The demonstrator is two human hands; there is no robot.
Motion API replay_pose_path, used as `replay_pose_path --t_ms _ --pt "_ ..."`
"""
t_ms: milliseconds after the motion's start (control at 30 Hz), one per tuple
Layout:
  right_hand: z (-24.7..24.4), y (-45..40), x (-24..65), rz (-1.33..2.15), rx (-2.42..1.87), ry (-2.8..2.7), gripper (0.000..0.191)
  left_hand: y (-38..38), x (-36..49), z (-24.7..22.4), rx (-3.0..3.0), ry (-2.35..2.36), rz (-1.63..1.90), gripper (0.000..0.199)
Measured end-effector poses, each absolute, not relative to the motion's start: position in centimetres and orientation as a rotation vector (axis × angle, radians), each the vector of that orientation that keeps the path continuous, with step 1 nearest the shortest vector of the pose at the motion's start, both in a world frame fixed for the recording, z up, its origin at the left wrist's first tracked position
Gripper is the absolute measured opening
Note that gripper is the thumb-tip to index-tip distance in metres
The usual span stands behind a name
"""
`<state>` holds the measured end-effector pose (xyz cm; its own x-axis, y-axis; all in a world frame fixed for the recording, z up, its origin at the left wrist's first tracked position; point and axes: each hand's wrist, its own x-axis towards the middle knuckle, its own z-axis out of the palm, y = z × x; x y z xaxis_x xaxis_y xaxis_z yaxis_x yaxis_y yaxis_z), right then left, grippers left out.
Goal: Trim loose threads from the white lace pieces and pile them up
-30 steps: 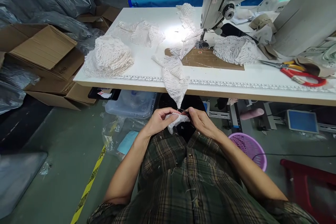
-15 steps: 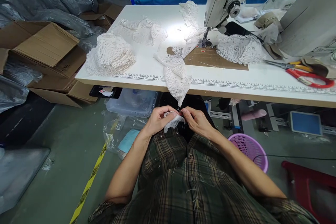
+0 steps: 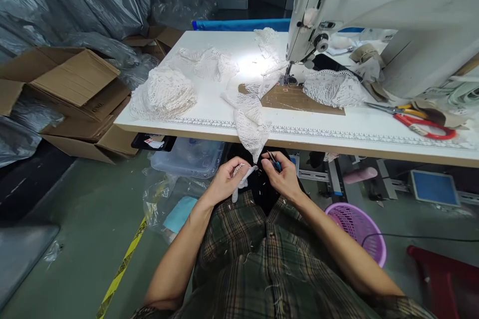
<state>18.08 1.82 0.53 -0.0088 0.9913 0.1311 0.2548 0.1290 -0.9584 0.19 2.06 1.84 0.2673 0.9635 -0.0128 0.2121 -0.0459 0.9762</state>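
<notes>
Over my lap, my left hand (image 3: 227,179) pinches a small piece of white lace (image 3: 244,178) between thumb and fingers. My right hand (image 3: 281,174) is closed round small thread snips (image 3: 275,161) with a blue part, their dark tips pointing up and left. A gap separates the two hands. Just above them, the pointed end of a white lace strip (image 3: 251,129) hangs over the table edge. That strip runs back across the table toward the needle area of the sewing machine (image 3: 295,67).
A pile of white lace (image 3: 164,93) lies on the left of the white table (image 3: 209,127). Red-handled scissors (image 3: 422,124) rest at right, beside bunched lace (image 3: 331,88). Cardboard boxes (image 3: 75,79) stand at left; a purple basket (image 3: 357,229) and red stool (image 3: 436,274) are on the right.
My right hand has moved slightly away from the left, and the blue snips now show in it. The lace in my left hand has turned. The view has tilted up.
</notes>
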Motion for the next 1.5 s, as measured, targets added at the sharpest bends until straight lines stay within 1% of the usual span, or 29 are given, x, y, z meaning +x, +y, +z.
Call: replay_pose_path --t_ms 167,267,333,433,500,567,633,700,767,867,933,1100,1167,1267,1400,1500 --pt "1.9 3.1 16.2 0.972 -1.219 -1.407 0.031 2.0 0.5 3.2 1.465 1.291 1.128 0.029" --pt "2.7 1.7 16.2 1.027 -1.158 -1.429 0.033 1.3 -0.3 4.5 1.511 1.345 1.278 0.026" --pt "3.0 -0.2 16.7 1.130 -1.107 -1.452 0.033 0.7 -1.1 5.2 1.584 1.400 1.385 0.024" --pt "3.2 -3.5 17.9 1.404 -1.011 -1.496 0.031 0.0 -2.2 5.5 1.730 1.422 1.490 0.025" --pt "3.3 -5.1 18.6 1.608 -0.943 -1.503 0.030 -0.1 -2.2 5.1 1.797 1.344 1.421 0.030" --pt "3.1 -6.0 19.1 1.753 -0.908 -1.464 0.029 0.0 -1.6 4.2 1.810 1.191 1.224 0.037" --pt "2.5 -6.2 19.3 1.841 -0.906 -1.375 0.029 0.1 -0.5 3.1 1.762 0.998 1.005 0.045" --pt "1.7 -6.0 19.4 1.902 -0.902 -1.269 0.027 0.2 0.7 2.1 1.656 0.820 0.874 0.052" --pt "0.7 -5.6 19.7 1.939 -0.908 -1.192 0.028 0.3 1.8 1.5 1.526 0.708 0.827 0.049" --pt "-0.3 -4.8 20.5 1.861 -0.950 -1.222 0.032 0.2 2.5 1.6 1.391 0.698 0.809 0.035" --pt "-0.6 -4.1 21.2 1.726 -0.972 -1.282 0.035 0.1 2.3 2.1 1.380 0.799 0.775 0.032" --pt "-0.2 -2.6 21.5 1.415 -1.122 -1.459 0.033 0.0 1.2 3.4 1.548 1.131 0.698 0.026" --pt "0.0 -2.3 20.9 1.344 -1.175 -1.545 0.033 0.0 0.8 3.6 1.579 1.136 0.689 0.025" --pt "0.0 -2.0 20.1 1.262 -1.158 -1.618 0.025 0.3 0.4 3.7 1.548 1.109 0.687 0.026" --pt "-0.1 -2.2 19.9 1.175 -1.167 -1.641 0.024 0.8 0.2 3.5 1.472 1.110 0.708 0.035" --pt "-0.2 -2.5 20.1 1.159 -1.169 -1.652 0.022 0.9 0.3 3.3 1.464 1.144 0.733 0.030"
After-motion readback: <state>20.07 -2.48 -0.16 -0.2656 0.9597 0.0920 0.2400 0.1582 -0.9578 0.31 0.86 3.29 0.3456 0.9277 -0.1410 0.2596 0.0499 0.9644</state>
